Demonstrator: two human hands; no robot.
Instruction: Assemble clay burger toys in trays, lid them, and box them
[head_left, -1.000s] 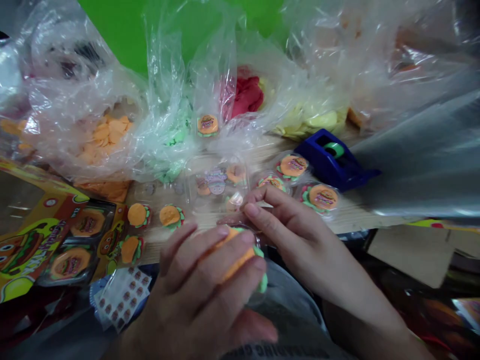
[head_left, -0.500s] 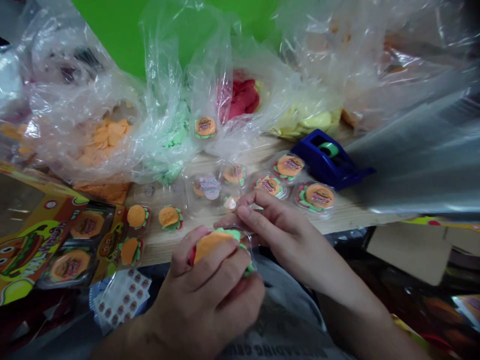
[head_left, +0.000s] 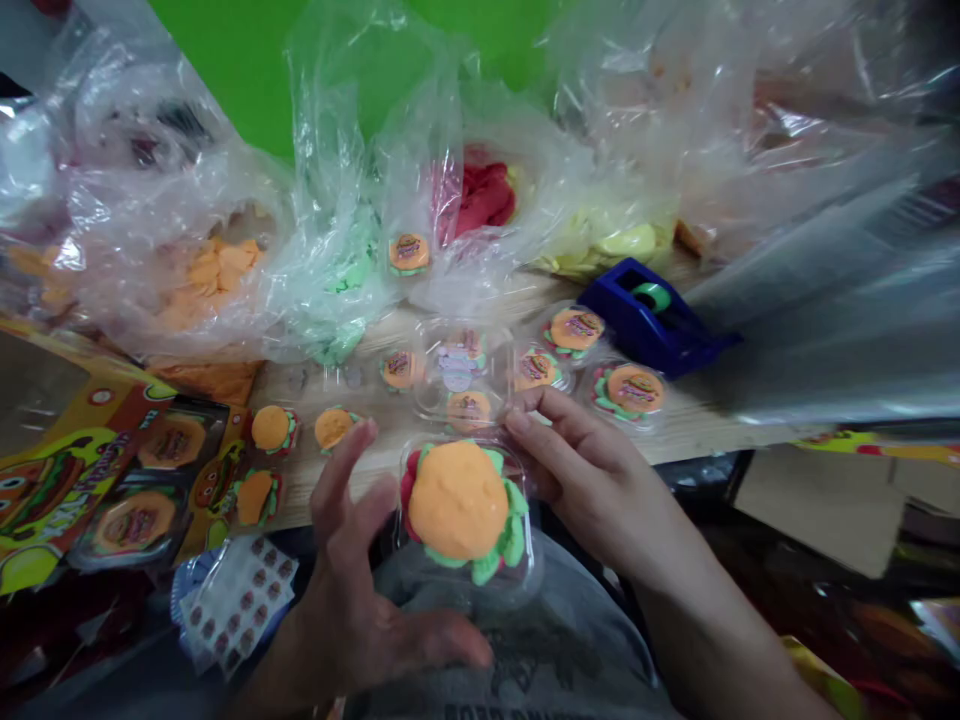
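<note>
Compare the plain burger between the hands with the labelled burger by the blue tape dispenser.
The plain burger has a bare orange bun; the labelled burger carries a printed label. The plain burger looks far larger in view. It sits between the left hand and right hand, while the labelled burger lies on the wooden table. Both have orange buns and green lettuce edges.

We have a burger toy [head_left: 459,505] in a clear plastic tray [head_left: 466,578] between our hands; our right hand [head_left: 589,470] grips the tray's far corner; our left hand [head_left: 352,590] lies just beside it; packaged burgers [head_left: 626,392] sit ahead of both hands on the wooden table [head_left: 697,437]; a tape dispenser [head_left: 651,325] stands beyond the right hand; a printed box [head_left: 90,490] lies left of the left hand; plastic bags [head_left: 330,170] lie farther ahead.
</note>
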